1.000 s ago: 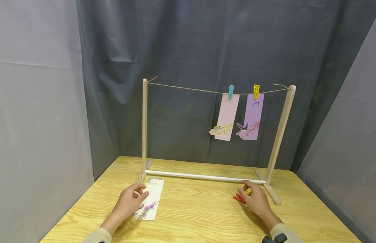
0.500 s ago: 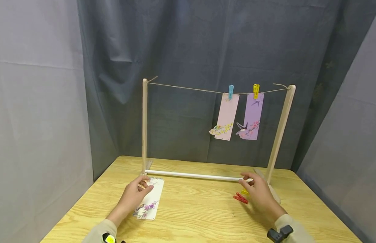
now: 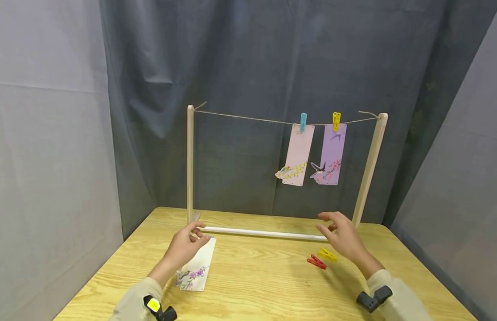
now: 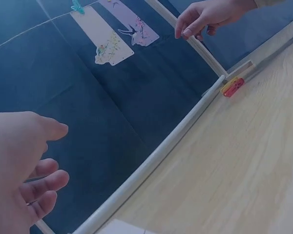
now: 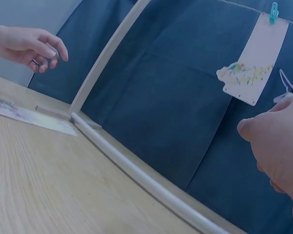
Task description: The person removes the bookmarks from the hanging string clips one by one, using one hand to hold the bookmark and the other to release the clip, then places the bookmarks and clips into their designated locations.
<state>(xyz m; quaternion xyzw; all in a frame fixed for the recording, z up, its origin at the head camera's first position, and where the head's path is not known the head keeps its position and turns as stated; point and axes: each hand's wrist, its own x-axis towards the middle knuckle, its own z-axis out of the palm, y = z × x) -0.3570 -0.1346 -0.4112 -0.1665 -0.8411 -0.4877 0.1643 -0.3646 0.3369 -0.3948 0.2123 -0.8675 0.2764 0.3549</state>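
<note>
My left hand (image 3: 185, 246) is raised over a white bookmark (image 3: 199, 267) with a bird and purple blossoms, covering its upper part in the head view. The edge of another patterned card peeks out beneath that bookmark. Nothing is between the loosely bent fingers. My right hand (image 3: 343, 238), likewise holding nothing, hovers above and right of a red clothespin (image 3: 317, 262) and a yellow clothespin (image 3: 327, 254) lying on the table. A pink bookmark (image 3: 298, 151) hangs from the string (image 3: 248, 117) by a blue clothespin (image 3: 303, 121); a purple bookmark (image 3: 331, 149) hangs beside it by another yellow clothespin (image 3: 336, 121).
The string runs between a left wooden post (image 3: 190, 165) and a right wooden post (image 3: 370, 169). A white rod (image 3: 264, 233) joins them low over the wooden table (image 3: 256, 281). Dark curtain (image 3: 232, 178) hangs behind, with pale cloth walls (image 3: 51, 178) on both sides.
Both hands have risen and moved forward, away from the person. The right hand has left the red and yellow clothespins, which now show fully. The hanging bookmarks stay in place.
</note>
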